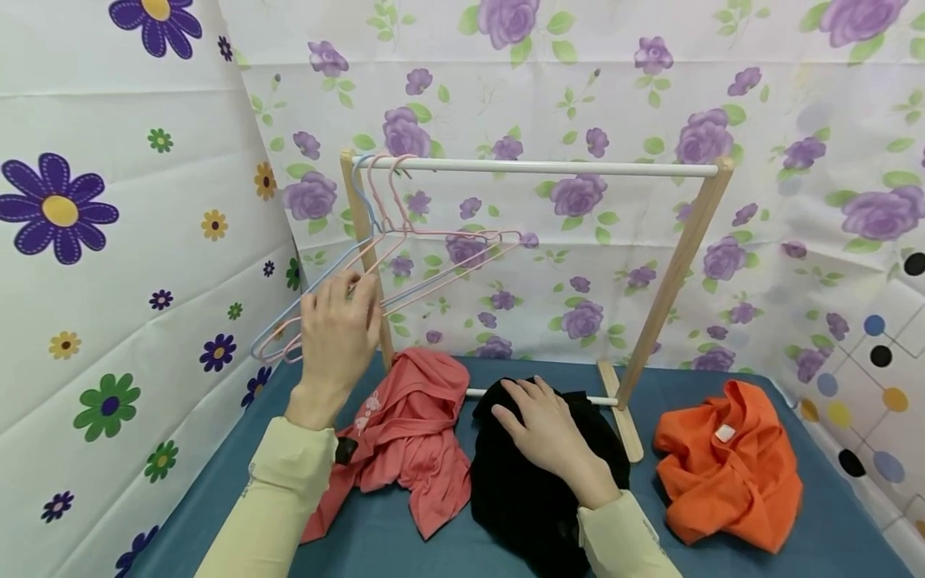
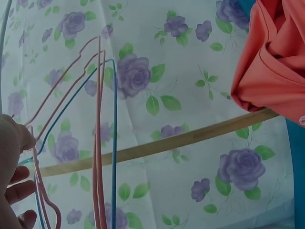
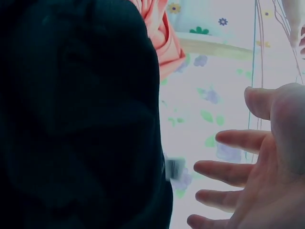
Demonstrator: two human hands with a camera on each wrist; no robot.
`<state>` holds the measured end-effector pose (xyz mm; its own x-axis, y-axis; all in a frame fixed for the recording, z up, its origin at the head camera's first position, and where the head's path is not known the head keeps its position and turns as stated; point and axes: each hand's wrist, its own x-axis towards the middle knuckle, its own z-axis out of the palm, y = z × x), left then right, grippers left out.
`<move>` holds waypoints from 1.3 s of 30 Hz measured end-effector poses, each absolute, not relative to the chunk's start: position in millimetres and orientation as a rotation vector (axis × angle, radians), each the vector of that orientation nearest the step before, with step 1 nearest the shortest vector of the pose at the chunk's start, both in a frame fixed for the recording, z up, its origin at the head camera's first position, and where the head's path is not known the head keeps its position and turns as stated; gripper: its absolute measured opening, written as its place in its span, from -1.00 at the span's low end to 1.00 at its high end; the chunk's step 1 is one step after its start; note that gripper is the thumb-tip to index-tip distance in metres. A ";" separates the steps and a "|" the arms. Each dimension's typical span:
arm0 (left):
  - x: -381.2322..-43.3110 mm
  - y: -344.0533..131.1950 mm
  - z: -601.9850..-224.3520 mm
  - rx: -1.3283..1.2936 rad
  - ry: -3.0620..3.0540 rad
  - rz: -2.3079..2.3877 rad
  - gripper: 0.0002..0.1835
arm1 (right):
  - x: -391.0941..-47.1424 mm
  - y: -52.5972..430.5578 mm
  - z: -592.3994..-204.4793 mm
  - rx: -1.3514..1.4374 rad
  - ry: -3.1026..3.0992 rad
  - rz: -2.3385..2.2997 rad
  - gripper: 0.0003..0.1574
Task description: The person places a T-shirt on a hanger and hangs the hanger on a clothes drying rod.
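Near the left end of the white top bar (image 1: 542, 168) hang three hangers (image 2: 98, 105), one blue and two pink, with their long sides slanting from near left to far right. The left hand (image 1: 340, 321) is right by them, nearer than the right hand (image 1: 545, 429). Its fingers are bent, but I cannot tell if they pinch a wire. Over the black cloth (image 1: 520, 498), the right hand has its fingers spread, holding nothing. Both hands are well apart. Three clothes lie out: pink cloth (image 1: 433, 449) left, black middle, orange cloth (image 1: 730, 474) right. One rack (image 1: 672, 281) stands there.
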<state>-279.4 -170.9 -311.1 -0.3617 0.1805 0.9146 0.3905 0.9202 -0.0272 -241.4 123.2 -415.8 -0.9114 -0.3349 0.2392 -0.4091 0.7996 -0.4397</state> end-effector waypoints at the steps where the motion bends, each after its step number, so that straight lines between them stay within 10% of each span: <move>1: -280.2 -172.0 -310.4 -0.405 -1.960 -0.232 -0.72 | -243.0 120.3 -416.4 0.597 -2.834 0.744 -0.31; 39: -278.0 -185.5 -311.4 -0.273 -2.156 -0.512 -0.73 | -299.0 31.9 -457.6 0.324 -2.841 1.334 -0.54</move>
<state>-278.0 -185.5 -311.4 -0.5906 0.0098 0.8069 0.3715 0.8909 0.2611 -299.0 31.9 -457.6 -0.9789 -0.1906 0.0742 -0.1789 0.6217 -0.7625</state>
